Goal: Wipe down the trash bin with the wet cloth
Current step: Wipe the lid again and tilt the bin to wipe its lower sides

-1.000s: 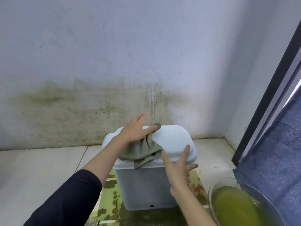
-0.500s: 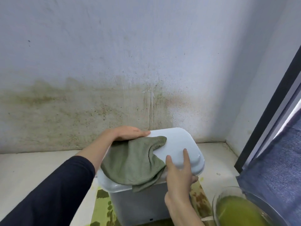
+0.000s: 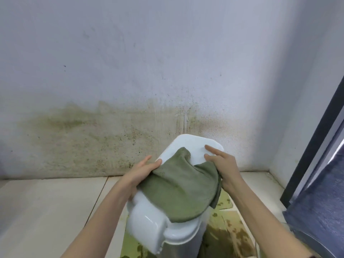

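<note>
I see open tiled floor [image 3: 46, 205] left of the trash bin [image 3: 149, 226]. Stained wall [image 3: 111, 90] closes the far side just behind it. Dark door frame [image 3: 312, 146] and blue fabric [image 3: 320, 211] hem my right.

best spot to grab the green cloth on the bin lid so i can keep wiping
Take the green cloth at its bunched right edge, coming from the right, where the right hand already pinches it. The fabric lies flat elsewhere on the trash bin lid. The left hand presses its left edge.
</note>
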Demonstrator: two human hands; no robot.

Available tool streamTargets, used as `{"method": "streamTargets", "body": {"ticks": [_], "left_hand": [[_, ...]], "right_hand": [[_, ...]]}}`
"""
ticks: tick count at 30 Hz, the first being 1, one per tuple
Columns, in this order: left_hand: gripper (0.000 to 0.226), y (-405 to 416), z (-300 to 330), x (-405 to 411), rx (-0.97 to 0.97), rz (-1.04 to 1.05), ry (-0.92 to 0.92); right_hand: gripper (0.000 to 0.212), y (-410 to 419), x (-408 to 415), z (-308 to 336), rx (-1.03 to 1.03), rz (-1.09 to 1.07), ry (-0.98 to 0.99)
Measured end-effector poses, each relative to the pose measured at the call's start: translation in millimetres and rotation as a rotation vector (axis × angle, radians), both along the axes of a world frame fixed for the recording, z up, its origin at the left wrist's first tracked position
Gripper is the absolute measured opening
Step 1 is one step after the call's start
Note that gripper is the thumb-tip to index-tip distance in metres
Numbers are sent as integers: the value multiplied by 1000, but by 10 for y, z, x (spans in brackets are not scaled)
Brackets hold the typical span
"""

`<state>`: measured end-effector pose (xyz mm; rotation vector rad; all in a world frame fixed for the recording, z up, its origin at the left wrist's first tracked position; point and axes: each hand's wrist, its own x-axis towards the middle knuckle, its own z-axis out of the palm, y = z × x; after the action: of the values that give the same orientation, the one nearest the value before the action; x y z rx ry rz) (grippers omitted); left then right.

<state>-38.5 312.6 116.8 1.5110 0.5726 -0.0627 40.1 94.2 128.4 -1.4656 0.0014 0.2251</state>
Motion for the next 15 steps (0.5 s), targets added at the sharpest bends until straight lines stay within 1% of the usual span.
{"method": "streamTargets", "body": {"ticks": [2, 3, 4, 5, 6, 7, 8, 9, 11, 12, 15], "left_hand": [[85, -99, -16, -38, -150, 103, -6], [85, -178, -37, -66, -218, 146, -2], [83, -274, -61, -102, -268, 189, 5], [81, -375, -100, -127, -314, 236, 13], [78, -467, -147, -137, -356, 285, 10], [76, -530, -198, -116, -383, 324, -1], [72, -565, -243, -73, -397, 351, -17], [69, -595, -275, -25, -400, 374, -32], [63, -617, -322, 76, -389, 431, -47], [60, -633, -334, 126, -385, 463, -52], [49, -659, -408, 257, -431, 529, -73]], "right_hand": [[31, 26, 130, 129, -37, 45, 17], [29, 36, 198, 145, -42, 62, 55], [31, 50, 259, 117, -51, 62, 110], [41, 64, 270, 92, -86, 67, 162], [56, 67, 290, 28, -109, 76, 204], [69, 69, 315, -53, -109, 85, 232], [75, 70, 328, -110, -72, 106, 264], [71, 62, 318, -136, -18, 126, 272], [47, -11, 317, -140, 60, 148, 258], [42, -57, 363, -162, 101, 167, 247], [46, -124, 448, -200, 172, 212, 223]]}}
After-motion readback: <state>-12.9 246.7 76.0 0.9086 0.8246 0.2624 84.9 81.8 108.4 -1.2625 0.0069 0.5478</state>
